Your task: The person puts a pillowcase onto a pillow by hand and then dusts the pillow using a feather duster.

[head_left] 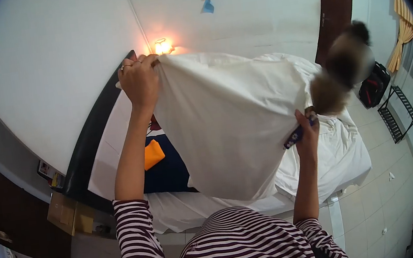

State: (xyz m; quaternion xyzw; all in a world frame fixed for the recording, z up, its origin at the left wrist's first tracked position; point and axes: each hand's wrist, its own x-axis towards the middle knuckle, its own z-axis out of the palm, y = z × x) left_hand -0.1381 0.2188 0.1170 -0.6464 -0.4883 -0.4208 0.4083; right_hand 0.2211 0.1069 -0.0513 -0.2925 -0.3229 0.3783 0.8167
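A white sheet [221, 122] hangs raised over the bed, stretched between both hands. High on the left, my left hand [139, 83] is closed on its upper corner. My right hand [309, 134] grips the sheet's other side, lower and to the right. A small dark blue flower-patterned item [293, 138] is also in that hand; its kind is unclear. Under the sheet's left edge lie a navy cloth [163, 178] and a folded orange cloth [153, 154] on the bed. The raised sheet hides much of the mattress.
The bed has a dark headboard [94, 130] on the left, with a lit lamp [162, 46] behind. A blurred dark and tan shape [345, 63] stands beyond the bed's right side. Further right are a black bag [374, 85] and a black metal rack [398, 113]. A cardboard box [63, 212] sits lower left.
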